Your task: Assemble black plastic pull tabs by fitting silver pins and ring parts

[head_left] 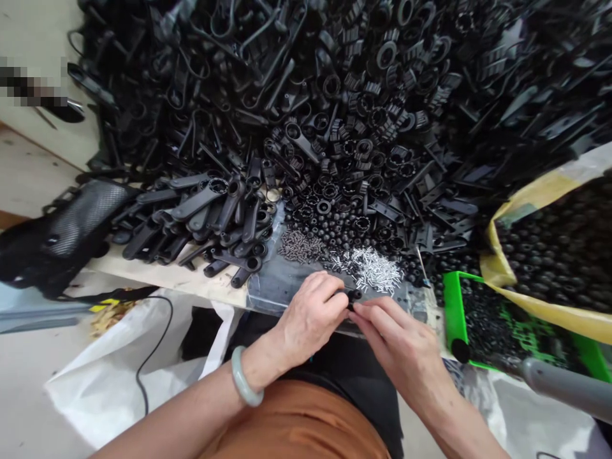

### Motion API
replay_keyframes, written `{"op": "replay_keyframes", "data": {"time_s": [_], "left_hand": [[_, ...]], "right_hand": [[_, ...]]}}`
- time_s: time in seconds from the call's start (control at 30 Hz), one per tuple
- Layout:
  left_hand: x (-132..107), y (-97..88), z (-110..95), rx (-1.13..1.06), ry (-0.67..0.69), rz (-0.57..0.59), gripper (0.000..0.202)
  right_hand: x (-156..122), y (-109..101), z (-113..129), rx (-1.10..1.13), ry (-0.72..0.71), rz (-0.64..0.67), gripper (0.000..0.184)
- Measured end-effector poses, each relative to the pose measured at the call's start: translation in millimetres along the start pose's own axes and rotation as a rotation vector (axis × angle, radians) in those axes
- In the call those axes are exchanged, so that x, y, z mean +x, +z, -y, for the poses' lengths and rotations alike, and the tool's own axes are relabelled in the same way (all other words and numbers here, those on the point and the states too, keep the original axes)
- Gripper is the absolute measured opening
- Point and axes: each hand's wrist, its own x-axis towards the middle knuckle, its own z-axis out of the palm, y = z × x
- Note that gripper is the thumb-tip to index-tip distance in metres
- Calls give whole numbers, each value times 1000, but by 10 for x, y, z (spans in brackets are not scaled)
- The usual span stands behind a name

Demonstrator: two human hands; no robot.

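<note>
My left hand (318,312) and my right hand (396,328) meet over the front edge of the bench. Between the fingertips of both is a small black plastic part (352,298), mostly covered by my fingers. The left fingers curl around it, while the right thumb and forefinger pinch its near side. Just beyond my hands lies a heap of short silvery pins (375,271). A pile of small dark screws (301,245) sits to its left, and round black beads (335,223) are scattered behind both.
Black handle-like pieces (201,210) are stacked on the left. A tall mound of black rings and levers (335,83) fills the back. At right stand a green bin (456,312) of small black pieces and a yellow-edged sack (495,255) of beads. A white bag (109,363) hangs below left.
</note>
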Motion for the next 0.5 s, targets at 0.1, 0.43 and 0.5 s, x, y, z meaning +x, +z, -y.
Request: {"op": "replay_keyframes", "data": {"time_s": [0.1, 0.43, 0.5], "left_hand": [[0, 0, 3, -6, 14, -23, 15], [-10, -5, 35, -38, 20, -34, 11], [-7, -4, 34, -26, 31, -29, 10]], "right_hand": [[-10, 31, 10, 27, 44, -21, 28], [-219, 187, -35, 356, 281, -186, 15], [-294, 155, -150, 387, 378, -241, 18]]}}
